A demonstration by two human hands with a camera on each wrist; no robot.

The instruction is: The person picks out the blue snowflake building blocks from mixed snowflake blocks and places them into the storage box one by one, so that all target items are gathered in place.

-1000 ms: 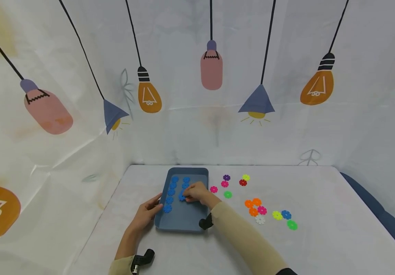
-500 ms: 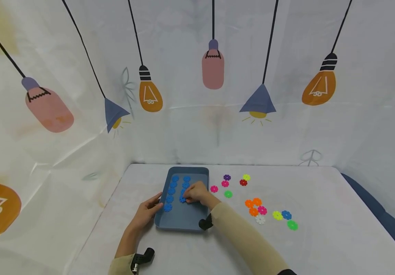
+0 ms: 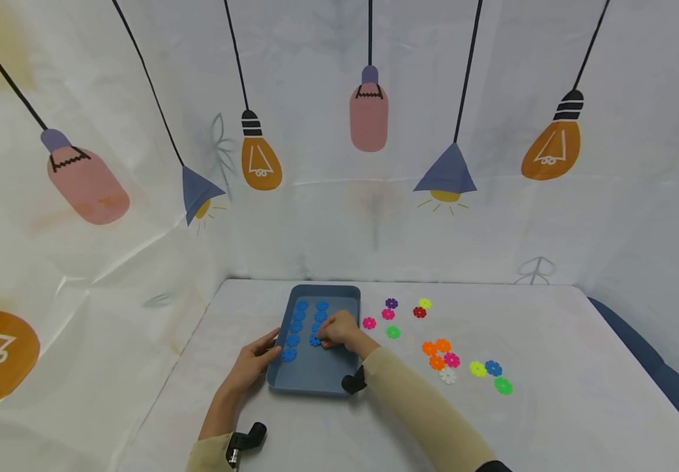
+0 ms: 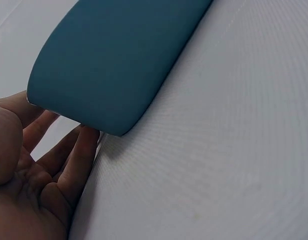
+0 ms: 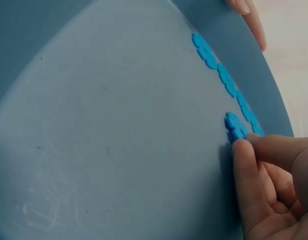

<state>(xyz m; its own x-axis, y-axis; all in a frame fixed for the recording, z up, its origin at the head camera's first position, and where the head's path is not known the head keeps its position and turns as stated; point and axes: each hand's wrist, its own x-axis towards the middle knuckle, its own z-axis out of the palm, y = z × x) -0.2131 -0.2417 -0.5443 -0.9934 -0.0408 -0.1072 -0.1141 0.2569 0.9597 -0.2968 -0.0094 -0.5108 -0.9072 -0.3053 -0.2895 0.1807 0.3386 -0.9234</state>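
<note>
A blue-grey tray (image 3: 315,383) lies on the white table. Its left rim is gripped by my left hand (image 3: 250,364), thumb over the edge and fingers against the outer wall (image 4: 109,65). Inside the tray, blue flower-shaped discs (image 3: 289,354) form two columns, one along the left wall and one further right. At the near end of the right column, my right hand (image 3: 342,331) pinches a blue flower-shaped disc (image 5: 235,126) between thumb and forefinger. That disc is at the tray floor; whether it touches cannot be told. The hand partly hides the right column.
Loose flower discs in several colours lie on the table right of the tray: pink (image 3: 369,323), green (image 3: 393,332), orange (image 3: 437,362), white (image 3: 448,375), yellow (image 3: 477,369) and blue (image 3: 493,368) among them. A lamp-patterned sheet (image 3: 327,223) hangs behind the table.
The view has shifted slightly. The right hand stays at the near end of the right column with its blue disc, and the left hand keeps its grip on the tray.
</note>
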